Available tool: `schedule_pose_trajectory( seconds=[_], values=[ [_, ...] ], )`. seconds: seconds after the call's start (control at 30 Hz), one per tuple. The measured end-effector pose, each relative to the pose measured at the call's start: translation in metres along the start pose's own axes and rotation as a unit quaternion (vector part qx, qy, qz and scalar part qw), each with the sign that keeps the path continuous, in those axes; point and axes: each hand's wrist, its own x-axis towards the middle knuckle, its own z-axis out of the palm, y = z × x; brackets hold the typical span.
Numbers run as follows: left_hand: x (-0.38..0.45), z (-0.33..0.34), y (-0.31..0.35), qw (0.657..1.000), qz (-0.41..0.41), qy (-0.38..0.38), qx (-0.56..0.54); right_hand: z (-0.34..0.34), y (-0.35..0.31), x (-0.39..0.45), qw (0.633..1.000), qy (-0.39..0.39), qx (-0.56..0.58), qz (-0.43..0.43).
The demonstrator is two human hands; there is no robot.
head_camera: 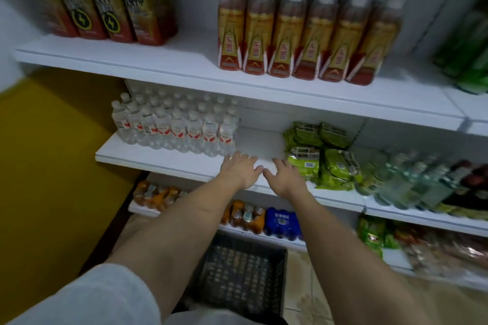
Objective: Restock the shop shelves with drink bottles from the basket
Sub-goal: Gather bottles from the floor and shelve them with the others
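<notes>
Two hands (260, 170), empty, before six gold-labelled bottles (307, 37).

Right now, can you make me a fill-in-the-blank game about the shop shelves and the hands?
1. Both hands, left hand and right hand, hold ____.
2. The water bottles stand to the ____ of the hands.
3. The snack packets beside the right hand are coloured ____.
4. The dark basket sits on the ____.

Missing words: nothing, left, green, floor.
</notes>
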Motion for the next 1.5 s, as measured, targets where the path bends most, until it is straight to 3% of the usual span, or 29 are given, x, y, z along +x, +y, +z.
schedule_pose_trajectory(
  seconds=[0.2,0.47,0.67,0.9,1.17,1.5],
  values=[
    [-0.053,0.018,0.068,0.998,0.059,-0.026,0.021,0.004,0.056,-0.088,0.997,0.014,0.015,0.077],
    [-0.119,0.083,0.108,0.982,0.165,-0.077,0.048,0.046,0.100,-0.203,0.979,0.021,0.069,0.192],
    [-0.157,0.136,0.142,0.957,0.246,-0.128,0.082,0.084,0.136,-0.304,0.944,0.037,0.112,0.308],
    [-0.199,0.169,0.246,0.907,0.355,-0.144,0.174,0.090,0.196,-0.403,0.894,0.107,0.173,0.400],
    [-0.244,0.242,0.401,0.858,0.439,-0.173,0.204,0.120,0.318,-0.503,0.810,0.156,0.277,0.492],
    [-0.261,0.407,0.546,0.868,0.352,-0.319,0.143,0.187,0.465,-0.584,0.666,0.204,0.434,0.572]
  ],
)
